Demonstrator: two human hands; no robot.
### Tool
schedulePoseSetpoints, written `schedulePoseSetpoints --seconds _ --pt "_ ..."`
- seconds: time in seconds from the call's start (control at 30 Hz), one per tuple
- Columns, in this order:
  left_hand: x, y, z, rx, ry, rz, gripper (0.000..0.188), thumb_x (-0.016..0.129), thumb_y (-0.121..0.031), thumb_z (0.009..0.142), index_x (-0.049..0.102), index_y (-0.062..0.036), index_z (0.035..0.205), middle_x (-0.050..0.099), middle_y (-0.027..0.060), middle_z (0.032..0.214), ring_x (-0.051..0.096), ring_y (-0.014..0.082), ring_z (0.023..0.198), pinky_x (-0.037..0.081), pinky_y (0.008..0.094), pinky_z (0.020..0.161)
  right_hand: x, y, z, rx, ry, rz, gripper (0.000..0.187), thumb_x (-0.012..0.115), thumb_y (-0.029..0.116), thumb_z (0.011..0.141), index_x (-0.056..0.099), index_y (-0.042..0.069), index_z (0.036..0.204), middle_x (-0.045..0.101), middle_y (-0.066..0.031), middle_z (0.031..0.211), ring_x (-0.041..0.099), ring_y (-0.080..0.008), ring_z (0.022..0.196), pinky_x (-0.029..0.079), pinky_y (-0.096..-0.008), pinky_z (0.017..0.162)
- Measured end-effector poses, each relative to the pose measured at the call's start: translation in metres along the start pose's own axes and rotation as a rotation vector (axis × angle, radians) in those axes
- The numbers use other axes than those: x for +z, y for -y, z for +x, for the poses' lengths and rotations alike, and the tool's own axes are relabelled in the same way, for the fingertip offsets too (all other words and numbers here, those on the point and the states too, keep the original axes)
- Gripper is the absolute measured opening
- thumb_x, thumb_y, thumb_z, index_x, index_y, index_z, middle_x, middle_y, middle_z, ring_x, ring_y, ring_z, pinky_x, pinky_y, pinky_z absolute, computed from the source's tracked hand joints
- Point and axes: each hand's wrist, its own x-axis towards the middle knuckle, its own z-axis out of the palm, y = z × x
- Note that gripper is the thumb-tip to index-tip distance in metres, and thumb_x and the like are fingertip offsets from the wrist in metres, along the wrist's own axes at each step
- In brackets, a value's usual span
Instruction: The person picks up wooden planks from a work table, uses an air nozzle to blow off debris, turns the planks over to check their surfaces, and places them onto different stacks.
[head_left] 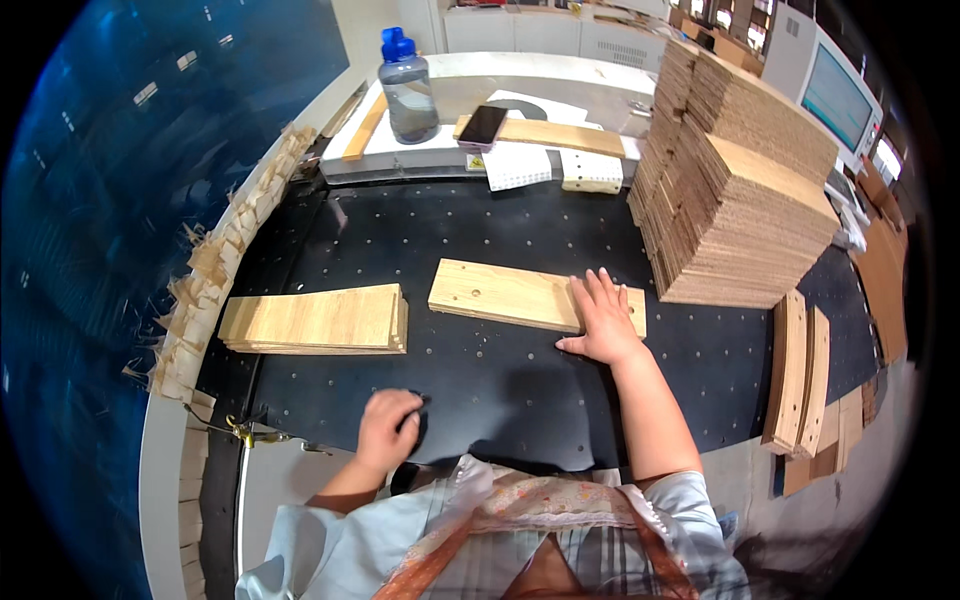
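Note:
My right hand (605, 322) lies with fingers spread on the right end of a short stack of pale wooden boards (500, 290). Drilled holes show near both ends of the top board. Lower and to the left, my left hand (388, 428) is held over the near edge of the black table, its fingers curled in. A small dark spot shows by its fingertips, and what the fingers hold, if anything, is hidden. Farther left, apart from both hands, rests a second stack of plain wooden boards (312, 318), slightly fanned at its right end.
The black perforated table (500, 400) carries a tall stack of brown boards (740, 230) at the right. Beside it sit drilled wooden strips (795, 375). Along the far ledge stand a blue-capped water bottle (408, 95) and a phone (483, 127). A ragged-edged strip (215, 265) borders the left.

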Motion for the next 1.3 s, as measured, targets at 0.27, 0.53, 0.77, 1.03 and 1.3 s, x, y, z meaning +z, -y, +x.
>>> schedulePoseSetpoints --seconds 0.27,0.53,0.77,1.03,1.3 --pt "-0.008 0.017 -0.008 0.011 -0.143 0.155 0.037 0.066 -0.004 0.071 0.061 -0.0054 0.107 0.061 0.0134 0.110 0.055 0.0352 0.106 0.042 0.0443 0.093 0.007 -0.033 0.021 -0.053 0.121 -0.076 0.095 0.080 0.046 0.058 0.041 0.014 0.139 0.040 -0.0174 0.140 0.035 -0.0349 0.131 0.028 -0.0526 0.106" --pt "-0.001 0.036 -0.007 -0.196 -0.157 0.169 0.039 0.066 -0.004 0.070 0.059 -0.0054 0.109 0.061 0.0127 0.108 0.055 0.0333 0.104 0.043 0.0420 0.092 0.023 -0.034 0.018 -0.051 -0.042 -0.005 0.094 0.081 0.045 0.054 0.046 0.011 0.135 0.050 -0.0140 0.123 0.044 -0.0328 0.118 0.032 -0.0454 0.102" --pt "-0.010 0.044 0.003 -0.070 -0.273 0.154 0.041 0.065 -0.003 0.071 0.057 -0.0050 0.111 0.057 0.0162 0.115 0.052 0.0370 0.109 0.041 0.0442 0.095 0.016 -0.019 0.009 0.114 0.040 -0.021 0.094 0.080 0.042 0.054 0.045 0.012 0.136 0.051 -0.0133 0.123 0.045 -0.0312 0.118 0.034 -0.0443 0.100" --pt "-0.094 0.059 0.085 -0.144 0.127 0.622 0.083 0.075 -0.013 0.067 0.037 -0.0122 0.141 0.029 0.0159 0.147 0.022 0.0361 0.140 0.020 0.0491 0.113 0.011 -0.024 -0.010 0.260 0.005 -0.020 0.094 0.081 0.041 0.053 0.045 0.013 0.135 0.052 -0.0127 0.117 0.046 -0.0313 0.115 0.035 -0.0440 0.098" --pt "-0.079 0.024 0.071 0.254 0.099 0.479 0.055 0.070 -0.012 0.067 0.055 -0.0093 0.120 0.049 0.0140 0.126 0.045 0.0342 0.118 0.037 0.0462 0.095 0.012 -0.014 -0.010 0.365 -0.020 -0.042 0.092 0.079 0.043 0.054 0.045 0.014 0.135 0.052 -0.0144 0.118 0.047 -0.0335 0.115 0.037 -0.0484 0.095"
